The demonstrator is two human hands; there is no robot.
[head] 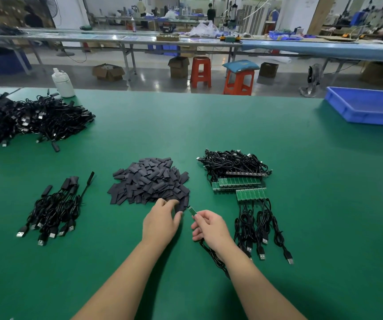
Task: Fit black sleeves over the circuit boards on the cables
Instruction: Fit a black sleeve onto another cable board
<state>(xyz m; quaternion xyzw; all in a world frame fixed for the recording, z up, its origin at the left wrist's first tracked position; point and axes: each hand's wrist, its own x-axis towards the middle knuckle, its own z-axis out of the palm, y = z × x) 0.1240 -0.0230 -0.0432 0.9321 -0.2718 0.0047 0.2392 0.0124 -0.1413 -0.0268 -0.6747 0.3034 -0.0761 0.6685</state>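
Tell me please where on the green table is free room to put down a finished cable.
Free: the mat between the sleeve pile and the small cable bundle; the wide stretch toward the blue tray. Crowded: around both hands, left hand and right hand, near the circuit boards.

**Colours on your bench**

You work on a plain green table mat [209, 125]. Your heap of flat sleeves [150, 181] is matt charcoal-black. The small circuit board [192, 211] you hold is green, like the strips of boards [240, 182] on glossy black cables [233, 161]. At your far right sits a blue plastic tray [368, 107]; behind, orange-red stools [201, 71].
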